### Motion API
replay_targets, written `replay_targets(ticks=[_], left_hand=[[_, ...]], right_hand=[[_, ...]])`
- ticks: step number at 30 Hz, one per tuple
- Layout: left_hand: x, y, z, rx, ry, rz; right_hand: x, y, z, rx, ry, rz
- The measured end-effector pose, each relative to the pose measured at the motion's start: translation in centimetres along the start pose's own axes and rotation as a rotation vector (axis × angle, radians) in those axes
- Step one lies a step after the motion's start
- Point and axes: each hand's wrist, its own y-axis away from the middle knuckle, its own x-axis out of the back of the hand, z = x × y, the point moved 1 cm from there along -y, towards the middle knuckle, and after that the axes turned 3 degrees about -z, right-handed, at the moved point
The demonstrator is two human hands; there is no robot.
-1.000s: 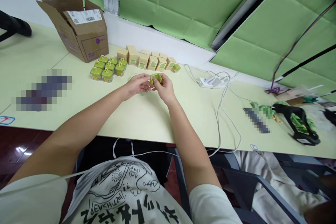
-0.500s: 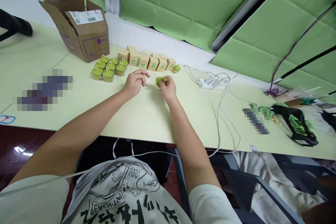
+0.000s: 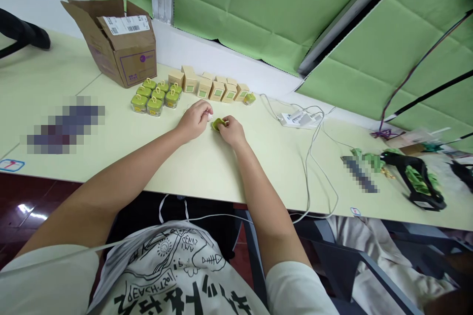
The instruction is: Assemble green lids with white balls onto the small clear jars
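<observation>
My right hand (image 3: 232, 132) is closed on a green lid (image 3: 218, 124), tilted just above the table, its hollow underside seeming to face me. Close by on the left, my left hand (image 3: 194, 120) has thumb and fingers pinched at a small whitish piece (image 3: 210, 117), too small to name. A small gap separates the two hands. Beyond my left hand stand several clear little containers with green lids (image 3: 158, 93) and loop handles, grouped together. Another green-lidded container (image 3: 249, 98) sits alone at the right end of a row of small cardboard boxes (image 3: 217, 90).
An open brown carton (image 3: 136, 61) stands at the back left. To the right, a white power strip (image 3: 301, 119) has cables trailing over the table's front edge. A black frame-like object (image 3: 424, 182) lies farther right, near a seated person's light trousers (image 3: 369, 241).
My right hand has brought the green lid slightly left and toward me, turning it over. My left hand's fingers have closed on the small whitish piece. The view has shifted slightly.
</observation>
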Motion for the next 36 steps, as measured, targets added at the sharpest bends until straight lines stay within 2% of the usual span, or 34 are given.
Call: replay_targets(ticks=[3,5,6,7,9,10,13,17,21,25,27,32,36], left_hand=[[-0.1,0.1,0.5,0.031,-0.120,0.007],[0.0,0.1,0.8,0.059,-0.161,0.019],[0.1,0.1,1.0,0.070,-0.169,0.028],[0.3,0.1,1.2,0.075,-0.167,0.036],[0.6,-0.1,1.8,0.065,-0.137,0.046],[0.9,-0.2,2.1,0.055,-0.114,0.048],[1.5,-0.4,2.9,0.044,-0.026,0.063],[1.7,-0.3,3.3,0.046,0.031,0.029],[1.7,0.1,3.2,-0.027,-0.010,-0.036],[1.6,0.3,3.2,0.008,-0.027,-0.044],[1.4,0.4,3.0,-0.030,-0.009,-0.060],[0.5,0.8,2.0,-0.109,-0.024,-0.211],[0.2,0.8,0.8,-0.152,-0.014,-0.336]], right_hand=[[0.6,0.4,-0.4,0.110,-0.072,0.184],[1.0,1.3,-1.4,0.250,-0.143,0.313],[1.1,1.9,-2.0,0.334,-0.175,0.317],[1.1,2.5,-2.6,0.416,-0.200,0.261],[0.7,3.9,-3.9,0.565,-0.189,0.067],[0.3,4.5,-4.4,0.601,-0.152,0.005],[-1.0,5.7,-5.2,0.647,-0.013,-0.057],[-2.0,6.2,-5.2,0.770,0.061,-0.007],[-2.1,6.5,-5.1,0.839,0.144,0.033],[-2.1,6.9,-5.2,0.852,0.214,0.084],[-2.0,7.0,-5.2,0.864,0.239,0.102],[-1.9,7.3,-5.4,0.944,0.290,0.054],[-2.4,7.4,-5.5,0.918,0.332,0.051]])
